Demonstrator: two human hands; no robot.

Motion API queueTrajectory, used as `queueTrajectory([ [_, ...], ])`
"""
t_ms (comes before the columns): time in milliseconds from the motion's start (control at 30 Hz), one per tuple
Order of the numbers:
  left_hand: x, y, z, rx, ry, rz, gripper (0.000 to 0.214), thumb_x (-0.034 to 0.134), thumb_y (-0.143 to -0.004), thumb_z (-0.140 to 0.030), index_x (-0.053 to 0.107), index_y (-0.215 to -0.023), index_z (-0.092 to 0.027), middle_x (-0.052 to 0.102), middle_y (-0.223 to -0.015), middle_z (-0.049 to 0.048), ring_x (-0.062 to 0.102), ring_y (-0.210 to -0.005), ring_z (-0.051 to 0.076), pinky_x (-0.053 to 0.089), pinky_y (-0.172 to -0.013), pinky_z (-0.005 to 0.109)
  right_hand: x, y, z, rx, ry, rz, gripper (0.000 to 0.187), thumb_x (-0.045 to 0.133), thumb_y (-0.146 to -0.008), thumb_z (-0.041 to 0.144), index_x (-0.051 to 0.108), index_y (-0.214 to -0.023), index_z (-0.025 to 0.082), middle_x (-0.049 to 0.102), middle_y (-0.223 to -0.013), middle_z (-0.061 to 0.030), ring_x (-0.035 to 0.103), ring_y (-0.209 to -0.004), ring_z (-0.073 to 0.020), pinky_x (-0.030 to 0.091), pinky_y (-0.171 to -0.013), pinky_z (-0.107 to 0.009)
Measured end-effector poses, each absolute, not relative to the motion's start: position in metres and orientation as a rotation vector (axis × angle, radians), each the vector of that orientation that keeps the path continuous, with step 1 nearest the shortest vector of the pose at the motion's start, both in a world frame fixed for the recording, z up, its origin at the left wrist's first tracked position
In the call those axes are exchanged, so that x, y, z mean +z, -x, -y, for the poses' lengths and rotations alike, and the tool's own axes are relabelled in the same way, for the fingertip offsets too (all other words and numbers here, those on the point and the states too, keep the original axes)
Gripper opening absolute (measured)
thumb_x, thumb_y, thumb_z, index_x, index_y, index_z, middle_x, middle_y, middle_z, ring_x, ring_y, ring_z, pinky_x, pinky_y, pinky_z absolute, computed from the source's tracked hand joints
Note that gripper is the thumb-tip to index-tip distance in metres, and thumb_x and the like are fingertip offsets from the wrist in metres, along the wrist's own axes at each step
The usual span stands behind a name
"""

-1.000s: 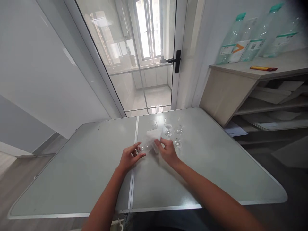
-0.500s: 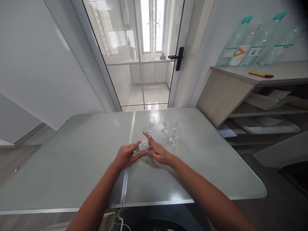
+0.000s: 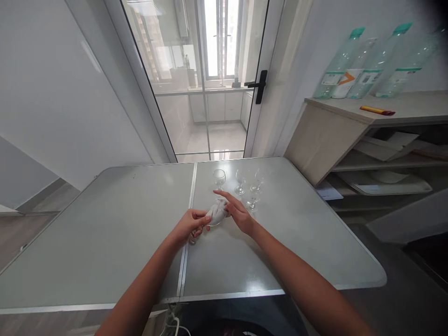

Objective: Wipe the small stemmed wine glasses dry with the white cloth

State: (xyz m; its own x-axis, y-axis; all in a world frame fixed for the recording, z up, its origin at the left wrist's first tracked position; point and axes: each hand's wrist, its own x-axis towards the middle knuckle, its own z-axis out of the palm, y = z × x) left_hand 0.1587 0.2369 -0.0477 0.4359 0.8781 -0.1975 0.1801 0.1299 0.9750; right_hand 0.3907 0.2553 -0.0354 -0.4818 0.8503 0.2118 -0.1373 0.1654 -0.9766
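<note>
In my left hand (image 3: pixel 189 226) is a small stemmed glass (image 3: pixel 192 240), tilted on its side, its foot showing below my fingers. A crumpled white cloth (image 3: pixel 217 213) fills the bowl and bulges at its mouth. My right hand (image 3: pixel 242 217) is closed on the cloth with thumb and some fingers, the index finger stretched out towards the glasses behind. Just beyond my hands, several similar stemmed glasses stand upright on the table, among them a back-left glass (image 3: pixel 219 176), a middle glass (image 3: pixel 240 176) and a front glass (image 3: pixel 252 204).
The grey table (image 3: pixel 105 233) has a metal seam (image 3: pixel 192 186) across it. Behind it is a glazed door with a black handle (image 3: pixel 259 87). At the right, a wooden shelf unit (image 3: pixel 336 126) carries several plastic bottles (image 3: pixel 367 70) and a yellow-red packet (image 3: pixel 377 110).
The glass and cloth have moved slightly right and turned, so the foot now shows at the lower left. My left fingers have shifted to the stem side; my right hand has moved a little right.
</note>
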Motion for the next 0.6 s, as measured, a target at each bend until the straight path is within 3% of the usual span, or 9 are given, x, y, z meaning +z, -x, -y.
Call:
queueTrajectory([
  [133, -0.058, -0.158, -0.237, 0.953, -1.911, -1.350, 0.047, 0.082, -0.073, -0.053, 0.079, -0.107, -0.021, 0.060, -0.061, -0.0011, 0.047, -0.050, 0.011, 0.035, -0.051, 0.023, -0.038, -0.384, -0.262, 1.650, 0.819, 1.402, 0.070, 0.041, -0.099, 0.069, 0.047, -0.151, 0.023, 0.047, -0.070, 0.0026, 0.047, -0.067, -0.0179, 0.041, -0.068, -0.029],
  [300, -0.063, -0.163, -0.235, 1.064, -1.999, -1.449, 0.048, 0.085, -0.072, -0.049, 0.079, -0.112, -0.023, 0.065, -0.069, 0.0021, 0.050, -0.052, 0.012, 0.035, -0.052, 0.023, -0.038, -0.384, -0.262, 1.728, 0.794, 1.314, 0.073, 0.043, -0.098, 0.070, 0.041, -0.154, 0.023, 0.051, -0.071, 0.0022, 0.050, -0.069, -0.0185, 0.042, -0.071, -0.029],
  [367, -0.061, -0.163, -0.236, 0.953, -1.790, -1.337, 0.047, 0.082, -0.074, -0.053, 0.078, -0.107, -0.020, 0.060, -0.063, -0.0013, 0.044, -0.048, 0.010, 0.033, -0.050, 0.023, -0.036, -0.386, -0.259, 1.620, 0.757, 1.397, 0.068, 0.046, -0.099, 0.066, 0.045, -0.152, 0.023, 0.047, -0.072, 0.0030, 0.045, -0.068, -0.0166, 0.039, -0.070, -0.028],
  [467, -0.062, -0.159, -0.238, 0.665, -1.368, -1.046, 0.055, 0.069, -0.081, -0.068, 0.073, -0.080, -0.013, 0.049, -0.052, -0.0031, 0.031, -0.039, 0.005, 0.025, -0.041, 0.021, -0.033, -0.391, -0.256, 1.504, 0.671, 1.546, 0.063, 0.045, -0.101, 0.062, 0.051, -0.149, 0.022, 0.040, -0.069, 0.0040, 0.038, -0.065, -0.0151, 0.035, -0.066, -0.027],
  [600, -0.070, -0.158, -0.241, 0.468, -1.106, -0.824, 0.070, 0.060, -0.075, -0.083, 0.064, -0.069, -0.014, 0.055, -0.057, 0.0006, 0.023, -0.034, 0.003, 0.019, -0.033, 0.021, -0.034, -0.396, -0.256, 1.420, 0.580, 1.731, 0.062, 0.040, -0.102, 0.064, 0.062, -0.139, 0.019, 0.043, -0.069, 0.0021, 0.039, -0.064, -0.0154, 0.035, -0.064, -0.028],
])
